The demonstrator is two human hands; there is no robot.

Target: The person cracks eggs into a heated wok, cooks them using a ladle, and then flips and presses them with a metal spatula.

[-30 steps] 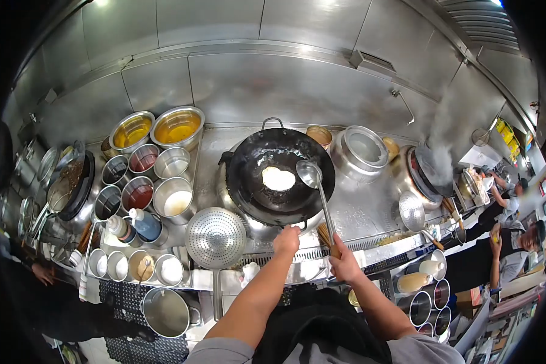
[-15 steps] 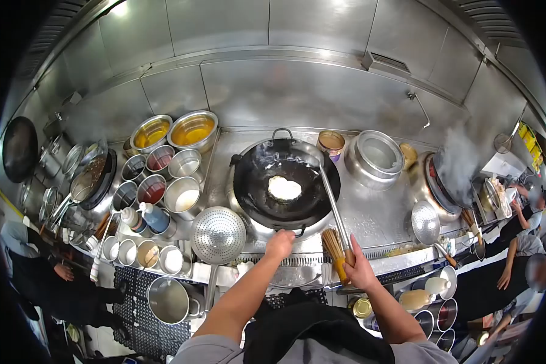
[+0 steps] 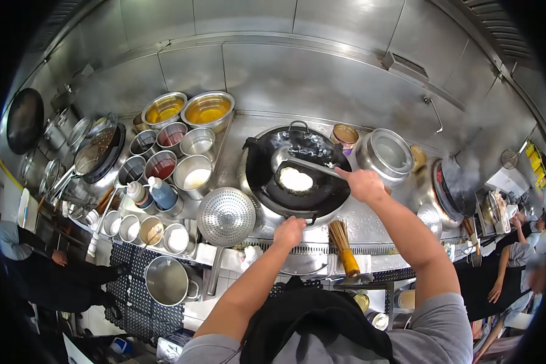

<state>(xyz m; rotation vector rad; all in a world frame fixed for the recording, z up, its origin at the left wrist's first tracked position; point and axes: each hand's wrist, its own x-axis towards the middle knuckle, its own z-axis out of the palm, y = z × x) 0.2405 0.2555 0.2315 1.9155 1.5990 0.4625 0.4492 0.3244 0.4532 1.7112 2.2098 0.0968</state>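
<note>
In the head view, a black wok (image 3: pixel 262 184) sits on the burner in front of me. My left hand (image 3: pixel 289 233) is closed at the wok's near handle (image 3: pixel 310 219). A white, egg-like lump of food (image 3: pixel 295 179) lies in the bottom of the wok. Over the wok's right side, my right hand (image 3: pixel 364 185) grips a long-handled metal ladle (image 3: pixel 312 165). The ladle's bowl is above the far left part of the wok, behind the food. The grip end of the ladle is hidden in my hand.
Left of the wok lies a perforated strainer (image 3: pixel 226 216), with sauce containers (image 3: pixel 195 176) and steel bowls of yellow liquid (image 3: pixel 207 110) beyond it. A bamboo brush (image 3: pixel 344 255) rests at the front edge. A steel pot (image 3: pixel 391 151) stands right; another wok (image 3: pixel 458 185) steams further right.
My right hand has moved forward and up over the wok, swinging the ladle from upright at the right to lying across it. My left hand stays by the near handle. The view has shifted.
</note>
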